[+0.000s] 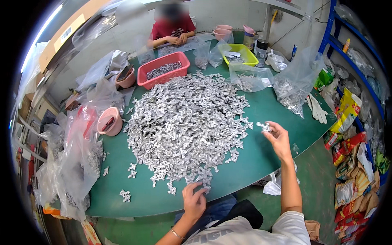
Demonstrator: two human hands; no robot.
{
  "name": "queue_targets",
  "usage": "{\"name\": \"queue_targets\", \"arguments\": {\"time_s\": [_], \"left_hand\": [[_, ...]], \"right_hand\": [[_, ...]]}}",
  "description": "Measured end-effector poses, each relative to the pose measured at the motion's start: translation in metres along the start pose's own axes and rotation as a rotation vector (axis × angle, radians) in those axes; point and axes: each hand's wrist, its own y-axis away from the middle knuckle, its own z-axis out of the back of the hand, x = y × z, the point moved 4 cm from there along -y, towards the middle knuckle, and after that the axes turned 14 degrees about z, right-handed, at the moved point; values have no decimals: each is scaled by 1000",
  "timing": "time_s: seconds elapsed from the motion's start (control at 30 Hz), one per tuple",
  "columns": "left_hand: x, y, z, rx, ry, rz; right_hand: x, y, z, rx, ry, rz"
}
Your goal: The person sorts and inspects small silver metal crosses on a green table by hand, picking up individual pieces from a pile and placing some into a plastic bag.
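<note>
A broad heap of small silver-grey metal castings [183, 118], knobbly and many-armed, covers the middle of the green table. My right hand [279, 141] is raised beyond the heap's right edge, thumb and fingers pinched on a small metal casting [264, 127]. At the near edge of the heap is my left hand [194, 202], its bent fingers apart and touching the castings there. I see nothing clearly gripped in it. A small loose clump of castings [125, 195] lies to its left.
Across the table sits a person [173, 30] with both hands on small parts. A red tray [163, 70] of parts and a yellow-green basket [241, 55] stand behind the heap. Plastic bags and a pink tub [110, 121] line the left; white gloves [316, 108] lie right.
</note>
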Motion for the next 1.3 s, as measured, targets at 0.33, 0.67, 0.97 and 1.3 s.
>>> {"name": "queue_targets", "arguments": {"time_s": [0.33, 0.67, 0.97, 1.3], "left_hand": [[-65, -60, 29, 170, 781, 247], [-85, -68, 36, 204, 791, 172], [-79, -64, 37, 216, 899, 252], [-69, -82, 15, 211, 1066, 342]], "right_hand": [[99, 31, -76, 448, -265, -22], [127, 47, -85, 518, -227, 69], [129, 50, -89, 472, -382, -39], [102, 24, -98, 432, -442, -159]]}}
